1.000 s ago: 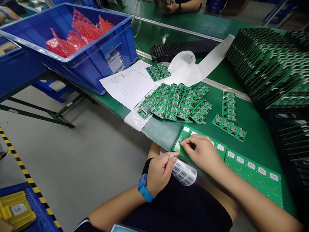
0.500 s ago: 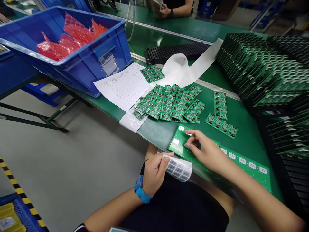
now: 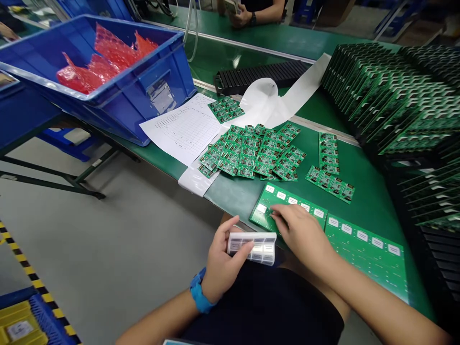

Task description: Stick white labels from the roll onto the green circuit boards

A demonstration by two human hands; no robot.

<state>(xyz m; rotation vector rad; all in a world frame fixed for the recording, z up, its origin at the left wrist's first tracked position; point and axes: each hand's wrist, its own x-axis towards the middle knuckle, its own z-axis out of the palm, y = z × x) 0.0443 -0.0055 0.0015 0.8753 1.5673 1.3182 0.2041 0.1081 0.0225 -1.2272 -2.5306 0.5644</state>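
My left hand (image 3: pixel 222 261) is closed around a curled strip of small white printed labels (image 3: pixel 265 256), its thumb pressed on the face. Over the near edge of a green circuit board panel (image 3: pixel 260 219) is my right hand (image 3: pixel 304 232). Its thumb and forefinger are pinched together at the board's surface, beside a white label in the second row. Whatever lies between those fingertips is hidden. A row of white labels runs along the panel's far edge. A second green panel (image 3: pixel 370 261) adjoins it on the right, with a row of labels too.
Small populated circuit boards (image 3: pixel 247 153) lie piled beyond the panels. Black racks of upright boards (image 3: pixel 388 100) stand at the right. A blue bin (image 3: pixel 172 72) with red bubble wrap, a printed sheet (image 3: pixel 183 127) and white paper strip (image 3: pixel 305 88) sit further back. Another person's hand (image 3: pixel 240 17) holds a phone-like object.
My right hand has lowered and shifted slightly left, its fingertips coming down to the panel. The left hand has moved left and turned the label strip, with its thumb now across the labels.
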